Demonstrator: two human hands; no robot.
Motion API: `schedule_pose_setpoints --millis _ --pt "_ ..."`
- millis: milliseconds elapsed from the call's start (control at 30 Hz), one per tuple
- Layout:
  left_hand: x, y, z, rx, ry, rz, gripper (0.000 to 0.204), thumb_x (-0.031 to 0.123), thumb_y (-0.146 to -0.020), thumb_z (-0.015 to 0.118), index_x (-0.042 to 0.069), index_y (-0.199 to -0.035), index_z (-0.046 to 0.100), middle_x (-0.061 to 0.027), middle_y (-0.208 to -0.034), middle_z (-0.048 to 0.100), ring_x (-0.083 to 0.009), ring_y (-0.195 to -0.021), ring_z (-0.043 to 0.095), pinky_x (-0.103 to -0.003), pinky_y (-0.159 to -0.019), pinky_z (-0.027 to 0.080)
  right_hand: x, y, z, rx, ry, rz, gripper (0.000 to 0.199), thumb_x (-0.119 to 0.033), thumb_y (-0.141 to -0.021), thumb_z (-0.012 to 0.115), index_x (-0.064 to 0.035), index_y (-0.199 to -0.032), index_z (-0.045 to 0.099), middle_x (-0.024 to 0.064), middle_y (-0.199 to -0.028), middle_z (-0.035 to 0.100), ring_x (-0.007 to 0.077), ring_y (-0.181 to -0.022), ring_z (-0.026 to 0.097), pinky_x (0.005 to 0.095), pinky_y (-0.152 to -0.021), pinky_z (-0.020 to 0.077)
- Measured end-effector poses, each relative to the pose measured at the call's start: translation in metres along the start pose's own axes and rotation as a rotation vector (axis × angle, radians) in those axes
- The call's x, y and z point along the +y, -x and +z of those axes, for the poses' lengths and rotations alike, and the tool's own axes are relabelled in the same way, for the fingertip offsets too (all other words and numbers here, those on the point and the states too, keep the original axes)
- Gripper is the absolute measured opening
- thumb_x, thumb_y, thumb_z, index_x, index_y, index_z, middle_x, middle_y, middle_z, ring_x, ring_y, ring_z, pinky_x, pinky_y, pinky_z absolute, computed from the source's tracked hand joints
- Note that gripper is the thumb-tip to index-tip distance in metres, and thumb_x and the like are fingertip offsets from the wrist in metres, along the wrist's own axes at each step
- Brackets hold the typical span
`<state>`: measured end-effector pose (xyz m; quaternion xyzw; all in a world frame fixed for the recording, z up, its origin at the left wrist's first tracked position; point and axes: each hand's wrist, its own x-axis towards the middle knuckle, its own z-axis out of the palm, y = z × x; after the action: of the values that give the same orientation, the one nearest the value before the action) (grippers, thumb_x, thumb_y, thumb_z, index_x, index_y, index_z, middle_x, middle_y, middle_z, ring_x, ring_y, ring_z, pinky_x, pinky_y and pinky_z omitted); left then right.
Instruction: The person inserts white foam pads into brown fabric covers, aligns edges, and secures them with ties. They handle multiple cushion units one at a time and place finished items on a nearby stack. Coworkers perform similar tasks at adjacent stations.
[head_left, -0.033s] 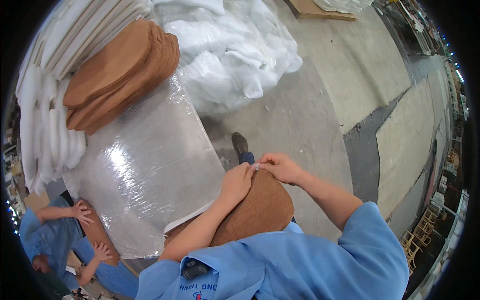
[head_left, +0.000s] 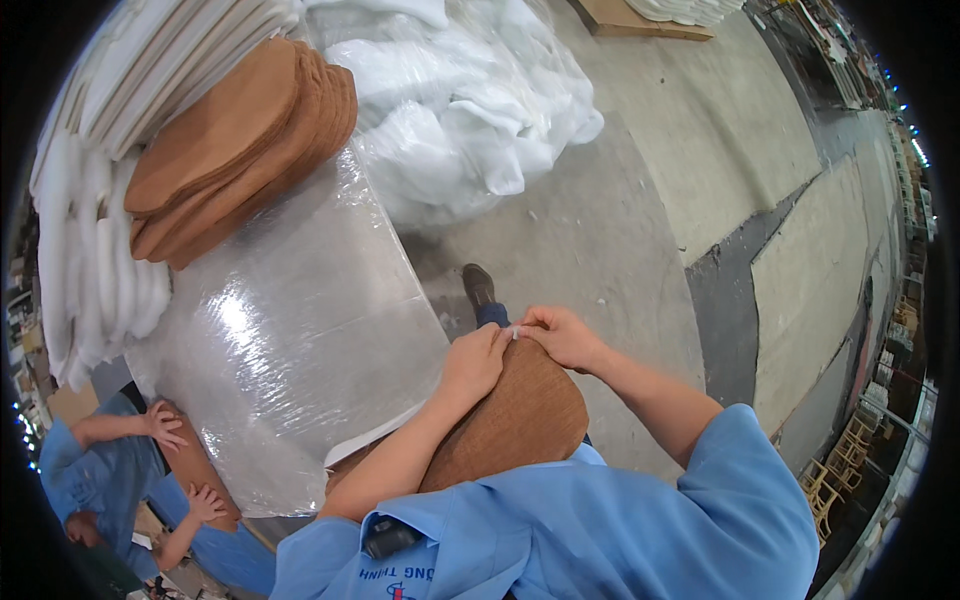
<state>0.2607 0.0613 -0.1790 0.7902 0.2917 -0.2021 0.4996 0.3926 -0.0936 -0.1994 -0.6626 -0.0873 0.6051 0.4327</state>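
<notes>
At the cushion's (head_left: 522,412) tip, your left hand (head_left: 474,361) and right hand (head_left: 562,336) pinch white material (head_left: 514,332) that a slack grip could drop.

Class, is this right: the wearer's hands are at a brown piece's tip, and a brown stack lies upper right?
Wrong side: the head view shows the brown stack upper left. Left hand and right hand are at the tip of the brown piece.

This looks like a workshop or factory hall: the brown pad (head_left: 525,405) being worked on resembles a whole stack (head_left: 240,145) on a plastic-covered surface (head_left: 300,340), piled white padding (head_left: 95,240) and a bagged white bundle (head_left: 470,110) crowd close, a blue-shirted co-worker (head_left: 95,475) works alongside, and wooden frames (head_left: 850,450) edge the bare grey floor (head_left: 630,260).
</notes>
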Motion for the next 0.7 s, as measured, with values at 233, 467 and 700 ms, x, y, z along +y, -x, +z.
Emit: schedule_pose_setpoints --millis 233,467,700 --pt "0.002 -0.032 0.010 -0.050 -0.101 -0.019 0.045 0.037 -0.106 0.051 -0.002 -0.093 0.069 -0.0284 -0.098 0.070 -0.0485 -0.098 0.066 -0.055 -0.085 0.050 0.012 -0.016 0.001 0.206 -0.166 0.190 0.021 -0.019 -0.102 0.069 -0.0052 -0.087 0.064 -0.0008 -0.075 0.061 0.0098 -0.064 0.053 0.0304 -0.055 0.0430" --pt "-0.011 -0.044 0.017 -0.161 -0.072 -0.069 0.047 0.037 -0.105 0.050 -0.003 -0.093 0.071 -0.0296 -0.102 0.070 -0.0479 -0.101 0.066 -0.055 -0.089 0.050 0.030 -0.027 -0.007 0.037 -0.504 0.467 0.020 -0.019 -0.103 0.068 -0.0038 -0.091 0.064 0.0042 -0.083 0.069 0.0144 -0.070 0.064 0.0328 -0.061 0.0530" --pt "-0.009 -0.045 0.015 -0.206 -0.085 -0.097 0.048 0.038 -0.104 0.050 -0.003 -0.094 0.073 -0.0288 -0.104 0.071 -0.0474 -0.103 0.066 -0.055 -0.091 0.050 0.050 -0.036 -0.008 -0.192 -0.777 0.623 0.018 -0.016 -0.105 0.063 0.0012 -0.108 0.067 0.0105 -0.104 0.073 0.0200 -0.091 0.073 0.0372 -0.082 0.0615"
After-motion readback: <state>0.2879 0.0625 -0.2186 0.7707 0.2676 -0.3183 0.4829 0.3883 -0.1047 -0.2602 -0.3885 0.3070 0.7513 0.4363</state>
